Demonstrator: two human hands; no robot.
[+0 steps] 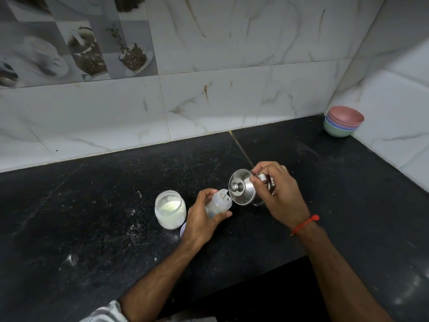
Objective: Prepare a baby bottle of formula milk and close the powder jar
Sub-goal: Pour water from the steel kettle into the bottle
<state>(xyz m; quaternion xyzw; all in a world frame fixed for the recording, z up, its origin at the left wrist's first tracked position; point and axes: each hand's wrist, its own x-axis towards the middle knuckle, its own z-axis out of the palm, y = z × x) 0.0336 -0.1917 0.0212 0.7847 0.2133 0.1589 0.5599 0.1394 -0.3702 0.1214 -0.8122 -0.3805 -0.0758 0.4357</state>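
Note:
My left hand [204,219] grips a clear baby bottle [219,202], tilted with its open mouth toward the right. My right hand [276,191] holds a small steel pot [241,190] with a knobbed lid, tipped on its side so the lid's rim touches the bottle's mouth. An open glass powder jar [170,209] with white powder inside stands on the black counter just left of my left hand. A round pale lid [183,230] peeks out behind my left wrist, mostly hidden.
A stack of coloured bowls [343,124] sits in the far right corner against the tiled wall. White powder specks are scattered on the black counter [92,205]. The counter's front edge steps back at the lower right.

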